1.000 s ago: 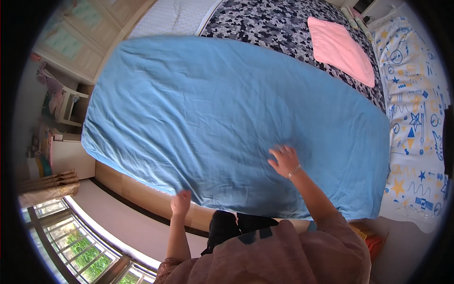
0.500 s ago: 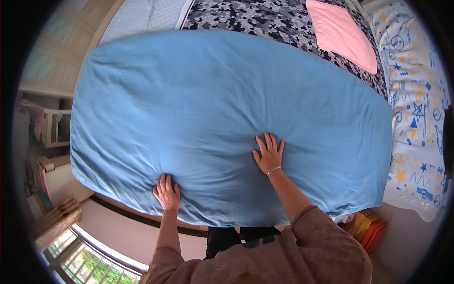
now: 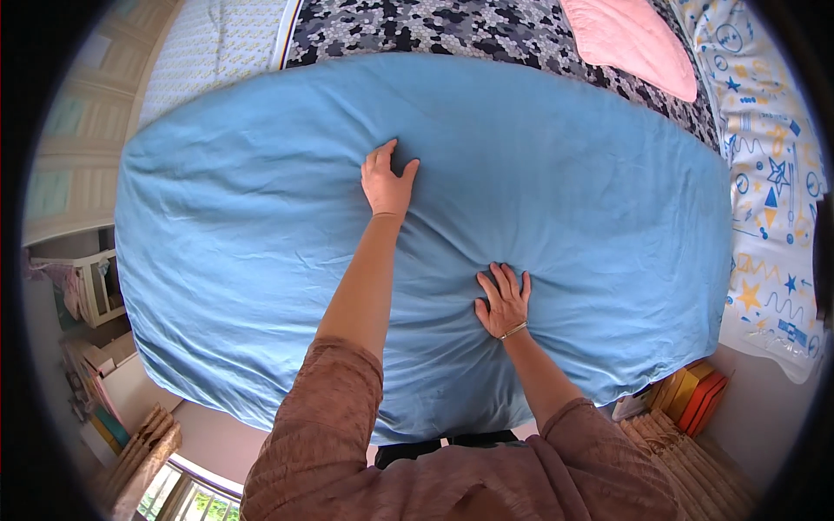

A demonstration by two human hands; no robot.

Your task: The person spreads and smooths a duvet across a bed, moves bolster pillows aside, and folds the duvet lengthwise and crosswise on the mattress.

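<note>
A large blue quilt (image 3: 252, 234) lies spread before me, wrinkled, with its rounded far edge over a patterned bedcover. My left hand (image 3: 388, 181) reaches to its far middle part, fingers slightly bent and thumb apart. Whether those fingertips press on the cloth or hover just above it is hard to tell. Nearer to me and further right, my right hand (image 3: 504, 302) presses flat on the quilt with its fingers spread. Creases run out from under that palm. A thin bracelet (image 3: 514, 330) circles the right wrist. Neither hand holds anything.
Beyond the quilt are a black-and-grey patterned bedcover (image 3: 434, 30), a pink pillow (image 3: 634, 43) and a pale sheet (image 3: 213, 52). White printed bedding (image 3: 764, 217) lines the right side. Curtains (image 3: 148, 460), shelves (image 3: 100, 286) and orange boxes (image 3: 702, 404) stand around the bed.
My left hand has moved from the quilt's near left part forward and right to its far middle. The right hand stays pressed on the quilt. The view has shifted slightly.
</note>
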